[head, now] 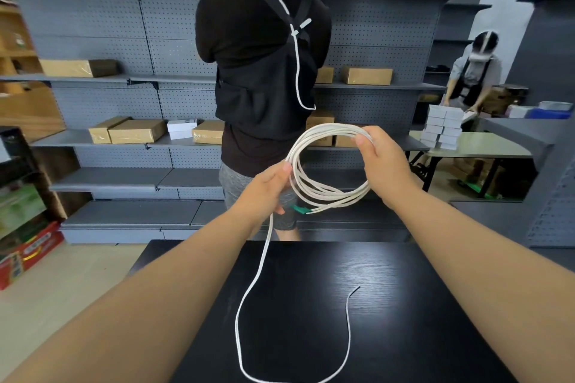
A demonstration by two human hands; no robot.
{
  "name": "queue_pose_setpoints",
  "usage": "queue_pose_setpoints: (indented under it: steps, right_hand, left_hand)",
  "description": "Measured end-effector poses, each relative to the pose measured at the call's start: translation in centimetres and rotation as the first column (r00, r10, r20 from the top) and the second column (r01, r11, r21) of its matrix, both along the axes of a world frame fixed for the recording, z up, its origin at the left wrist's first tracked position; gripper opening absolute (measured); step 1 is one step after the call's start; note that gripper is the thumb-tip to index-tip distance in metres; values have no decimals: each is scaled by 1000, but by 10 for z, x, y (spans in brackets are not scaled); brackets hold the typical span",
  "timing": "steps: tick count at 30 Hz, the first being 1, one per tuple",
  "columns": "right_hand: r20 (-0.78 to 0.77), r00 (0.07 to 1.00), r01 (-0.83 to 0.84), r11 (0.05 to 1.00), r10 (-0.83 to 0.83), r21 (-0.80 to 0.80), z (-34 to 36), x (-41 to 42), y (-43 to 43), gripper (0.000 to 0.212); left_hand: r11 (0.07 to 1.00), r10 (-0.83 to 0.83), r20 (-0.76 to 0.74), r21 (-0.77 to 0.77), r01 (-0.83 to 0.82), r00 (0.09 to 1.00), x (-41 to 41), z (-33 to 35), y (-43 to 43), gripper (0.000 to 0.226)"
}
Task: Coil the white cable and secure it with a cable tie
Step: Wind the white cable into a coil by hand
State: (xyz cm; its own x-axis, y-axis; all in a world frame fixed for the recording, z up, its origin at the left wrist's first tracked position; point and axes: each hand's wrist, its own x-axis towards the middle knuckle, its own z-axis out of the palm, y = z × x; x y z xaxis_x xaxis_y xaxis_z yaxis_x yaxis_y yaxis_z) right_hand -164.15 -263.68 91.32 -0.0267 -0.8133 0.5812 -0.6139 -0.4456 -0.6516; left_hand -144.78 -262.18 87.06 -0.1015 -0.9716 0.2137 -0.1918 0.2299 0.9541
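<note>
Note-taker: Forearms, 2, are recorded at the lower edge, reaching forward over a black table [311, 274]. Slack is seen on the tabletop.

Checker: Slack from what?

Note-taker: From the white cable [323, 196]. Its coiled part is held up in the air beyond the table's far edge, between both hands. Several loops are counted; an exact number cannot be given.

Checker: Left hand?

Note-taker: The left hand [267, 186] is closed around the coil's left side, strands pinched between thumb and fingers. A loose tail [249, 287] is let down from beneath it onto the table, where 1 wide curve is laid out, and the free end [357, 288] is found lying on the wood, right of centre.

Checker: Right hand?

Note-taker: The right hand [382, 162] is wrapped over the coil's upper right side, the bundle gripped under curled fingers.

Checker: Anything on the coil?

Note-taker: A small green piece [299, 209] is noted at the coil's lowest point, beside the left hand. What it is cannot be told.

Checker: Background?

Note-taker: A person in black [258, 71] is seen from behind, just past the coil. Grey shelving [102, 28] is stocked with cardboard boxes [137, 130]. A second person [476, 71] is placed far right, near a stack of white boxes [441, 129].
</note>
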Motion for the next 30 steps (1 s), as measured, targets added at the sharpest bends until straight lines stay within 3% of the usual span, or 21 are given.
queue_pose_setpoints:
  steps: [8, 13, 16, 19, 25, 30]
  right_hand:
    - [165, 985, 57, 998, -58, 13, -5, 9, 5, 27]
    - [252, 958, 129, 991, -134, 34, -5, 11, 6, 27]
    - [286, 944, 157, 987, -164, 45, -5, 11, 6, 27]
    - [347, 922, 162, 985, -172, 58, -7, 11, 6, 26]
    - [480, 863, 140, 987, -158, 73, -18, 22, 2, 23]
    - [599, 791, 74, 992, -120, 102, -30, 38, 5, 20]
  left_hand:
    - [994, 105, -283, 48, -95, 953, -18, -3, 2, 36]
    - [991, 37, -419, 130, 19, 907, -22, -8, 5, 51]
    - [990, -45, -419, 100, 95, 907, -20, -13, 7, 44]
    - [995, -76, -286, 46, 93, 955, -19, -17, 7, 33]
    - [976, 184, -218, -76, -205, 958, -31, -16, 1, 22]
    - [957, 272, -503, 52, -286, 820, -43, -8, -2, 21]
